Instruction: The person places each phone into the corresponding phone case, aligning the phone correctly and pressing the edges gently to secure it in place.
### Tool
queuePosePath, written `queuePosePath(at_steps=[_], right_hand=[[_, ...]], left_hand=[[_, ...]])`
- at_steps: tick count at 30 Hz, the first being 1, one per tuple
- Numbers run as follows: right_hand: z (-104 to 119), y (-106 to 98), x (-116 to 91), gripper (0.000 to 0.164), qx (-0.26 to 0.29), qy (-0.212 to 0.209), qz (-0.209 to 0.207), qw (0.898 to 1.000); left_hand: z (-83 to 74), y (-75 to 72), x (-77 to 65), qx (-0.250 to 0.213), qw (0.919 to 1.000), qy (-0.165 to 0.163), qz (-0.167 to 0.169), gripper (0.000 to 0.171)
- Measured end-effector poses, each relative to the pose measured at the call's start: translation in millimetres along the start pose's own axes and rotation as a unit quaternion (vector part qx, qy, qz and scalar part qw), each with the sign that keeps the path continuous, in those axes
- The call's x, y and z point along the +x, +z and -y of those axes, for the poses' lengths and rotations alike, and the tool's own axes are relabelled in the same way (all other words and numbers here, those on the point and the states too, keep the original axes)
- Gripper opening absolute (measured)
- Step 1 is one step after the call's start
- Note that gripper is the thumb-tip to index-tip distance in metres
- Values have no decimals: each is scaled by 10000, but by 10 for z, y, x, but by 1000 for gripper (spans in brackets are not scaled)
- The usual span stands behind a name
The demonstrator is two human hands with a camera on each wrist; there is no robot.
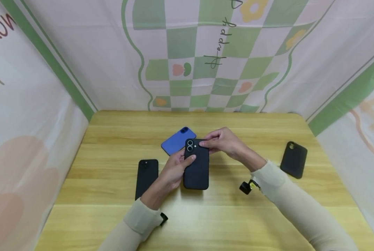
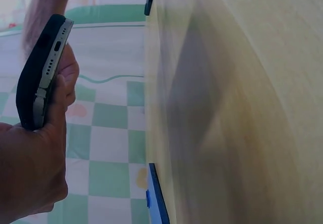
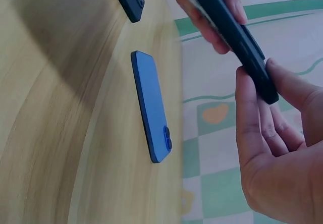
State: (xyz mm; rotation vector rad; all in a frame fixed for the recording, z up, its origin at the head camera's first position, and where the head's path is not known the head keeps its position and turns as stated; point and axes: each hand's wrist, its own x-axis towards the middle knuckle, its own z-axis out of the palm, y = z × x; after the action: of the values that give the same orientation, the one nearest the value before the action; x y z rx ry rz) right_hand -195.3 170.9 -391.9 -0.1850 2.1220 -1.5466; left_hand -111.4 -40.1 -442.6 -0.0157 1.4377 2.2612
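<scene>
Above the table's middle, both hands hold a phone in a black case (image 1: 197,174), its two ringed camera lenses facing up. The left hand (image 1: 173,169) grips its left side, thumb lying on the back below the lenses. At the upper right corner, the right hand (image 1: 223,141) pinches the case between thumb and fingers. In the left wrist view, the phone's light edge (image 2: 52,57) shows a charging port and speaker holes, with the case beside it. The right wrist view shows the black case (image 3: 237,37) edge-on between the hands. The phone's screen side is mostly hidden.
A blue phone (image 1: 176,143) lies just behind the held one, camera end away. Left of the hands is a black phone (image 1: 147,174), partly covered by the left forearm. A black case (image 1: 293,160) with a camera cutout lies far right. Printed cloth surrounds the wooden table (image 1: 118,139).
</scene>
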Motion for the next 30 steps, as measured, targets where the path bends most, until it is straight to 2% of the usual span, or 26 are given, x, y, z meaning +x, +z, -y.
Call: queuePosePath(at_steps=[3, 10, 14, 23, 30], right_hand=[[15, 20, -35, 30, 73, 22, -97, 9999], [3, 86, -103, 30, 319, -168, -285, 9989], [-10, 127, -129, 29, 246, -279, -335, 9987], [-101, 252, -182, 26, 94, -341, -237, 9991], [-222, 378, -271, 23, -123, -332, -45, 9994]], left_hand=[[2, 5, -3, -23, 9999, 19, -170, 42], [-23, 10, 18, -26, 9950, 235, -970, 38], [-52, 14, 21, -46, 9912, 325, -1285, 35], [-77, 24, 49, -287, 9844, 778, -1549, 36], [-124, 23, 61, -539, 9800, 924, -1680, 35]])
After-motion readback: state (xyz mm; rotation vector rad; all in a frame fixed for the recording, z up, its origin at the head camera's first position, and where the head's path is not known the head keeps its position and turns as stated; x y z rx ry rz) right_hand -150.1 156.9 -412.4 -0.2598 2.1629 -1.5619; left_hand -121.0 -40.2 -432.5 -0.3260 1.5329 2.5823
